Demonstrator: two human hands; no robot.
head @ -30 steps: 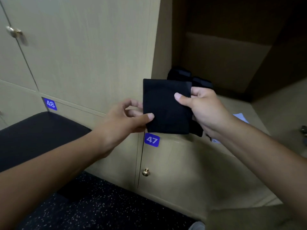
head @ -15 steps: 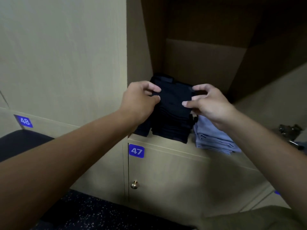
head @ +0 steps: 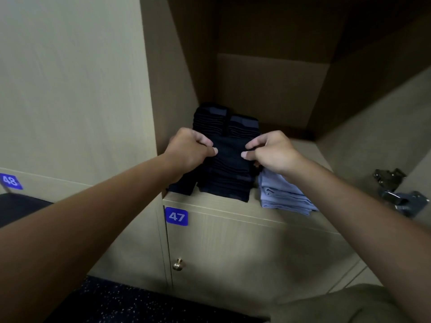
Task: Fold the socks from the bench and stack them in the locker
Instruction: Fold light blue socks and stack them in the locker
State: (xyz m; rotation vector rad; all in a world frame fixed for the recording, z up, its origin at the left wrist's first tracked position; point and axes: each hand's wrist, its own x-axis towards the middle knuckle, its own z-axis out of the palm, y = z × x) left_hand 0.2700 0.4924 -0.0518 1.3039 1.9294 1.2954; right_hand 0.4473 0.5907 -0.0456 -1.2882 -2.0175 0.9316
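The folded black ribbed sock, held up in front of the locker a second ago, now lies atop the front stack of dark folded socks inside the open beige locker. The left hand and right hand pinch its side edges. Placement is judged nearly complete. Count: three dark stacks, one pale blue folded stack.

Front sock stack under fingers, in locker. Rear stack beyond fingertips. Third stack right of, touching right hand. Number plate below left hand.
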